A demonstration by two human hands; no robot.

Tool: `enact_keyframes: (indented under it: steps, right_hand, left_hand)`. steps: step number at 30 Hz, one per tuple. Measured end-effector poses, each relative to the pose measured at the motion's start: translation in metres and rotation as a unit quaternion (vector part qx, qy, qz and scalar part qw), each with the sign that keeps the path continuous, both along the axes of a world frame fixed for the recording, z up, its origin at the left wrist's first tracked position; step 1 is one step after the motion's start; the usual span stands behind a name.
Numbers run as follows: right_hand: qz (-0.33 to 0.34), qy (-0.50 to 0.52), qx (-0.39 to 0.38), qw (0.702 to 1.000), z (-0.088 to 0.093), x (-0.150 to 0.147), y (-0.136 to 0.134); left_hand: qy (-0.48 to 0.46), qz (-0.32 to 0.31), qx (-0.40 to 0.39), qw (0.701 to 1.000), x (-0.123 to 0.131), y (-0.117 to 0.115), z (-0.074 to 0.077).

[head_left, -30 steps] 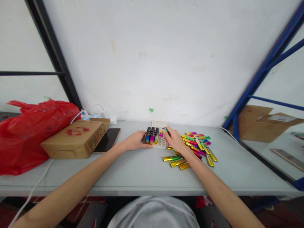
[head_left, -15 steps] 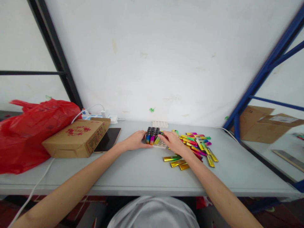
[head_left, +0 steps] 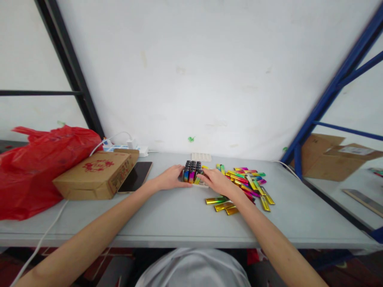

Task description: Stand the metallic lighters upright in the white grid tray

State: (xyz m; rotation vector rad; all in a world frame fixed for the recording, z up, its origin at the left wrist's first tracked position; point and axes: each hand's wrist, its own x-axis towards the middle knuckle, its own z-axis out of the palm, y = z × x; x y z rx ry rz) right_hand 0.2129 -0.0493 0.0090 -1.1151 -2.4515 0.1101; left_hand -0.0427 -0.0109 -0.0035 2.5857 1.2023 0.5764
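Bag (head_left: 38, 167): red plastic, slumped at the left end of the table (head_left: 167, 217)
Cardboard box (head_left: 95, 173): lay flat just right of the bag and touching it, with a red print on its top
Power strip (head_left: 136, 148): sat behind the cardboard box by the wall with a white charger plugged in
Phone (head_left: 136, 176): lay face up with a dark screen, tight against the right side of the cardboard box
Left hand (head_left: 172, 178): reached in from the left and was closed round the left end of the tray (head_left: 202, 185), thumb along its near edge
Tray: white, in the middle of the table, between the two hands
Standing lighters (head_left: 192, 171): rainbow bodies with black tops, upright and packed in rows in the left part of the tray
Right hand (head_left: 217, 181): lay palm down over the right part of the tray, fingertips at the standing lighters; whether it pinched anything could not be told
Spare tray (head_left: 201, 156): white, flat by the wall behind the hands
Loose lighters (head_left: 248, 181): lay flat in a heap just right of the right hand, some hidden under the wrist
Gold lighters (head_left: 223, 203): three, side by side at the near edge of the heap
Blue rack (head_left: 329, 95): slanted up past the right end of the table
Brown cartons (head_left: 323, 153): sat beyond the blue rack at the far right
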Motion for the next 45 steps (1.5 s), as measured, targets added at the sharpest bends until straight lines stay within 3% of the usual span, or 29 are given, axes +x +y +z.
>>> enact_keyframes:
  steps: [7, 12, 15, 22, 29, 36, 41, 45]
  right_hand:
    - [-0.004, -0.028, -0.03, 0.999, 0.002, -0.004, -0.003]
    - [-0.028, 0.017, -0.001, 0.999, 0.005, 0.008, 0.004]
    - [-0.06, 0.03, 0.028, 0.997, -0.004, 0.022, 0.016]
    - [-0.009, -0.021, 0.042, 0.999, -0.032, 0.033, 0.036]
    - [-0.071, -0.021, 0.038, 0.997, -0.026, 0.026, 0.04]
    - [-0.124, 0.002, 0.026, 0.992, -0.032, 0.029, 0.042]
    - [-0.126, 0.039, 0.013, 0.991, -0.027, 0.032, 0.041]
    - [-0.096, 0.138, -0.004, 0.986, -0.021, 0.034, 0.041]
  left_hand:
    - [-0.01, 0.003, -0.001, 1.0, 0.001, -0.001, 0.002]
    - [0.008, -0.014, -0.076, 0.997, -0.004, -0.003, 0.015]
    - [0.025, -0.011, -0.098, 0.995, -0.016, -0.001, 0.023]
    - [0.047, 0.019, -0.132, 0.99, -0.04, 0.009, 0.024]
    - [0.045, 0.013, -0.138, 0.989, -0.041, 0.007, 0.023]
    - [0.024, 0.033, -0.102, 0.994, -0.034, 0.003, 0.02]
    - [0.019, 0.035, -0.091, 0.995, -0.024, -0.002, 0.023]
    - [0.018, 0.039, -0.091, 0.995, -0.024, -0.003, 0.024]
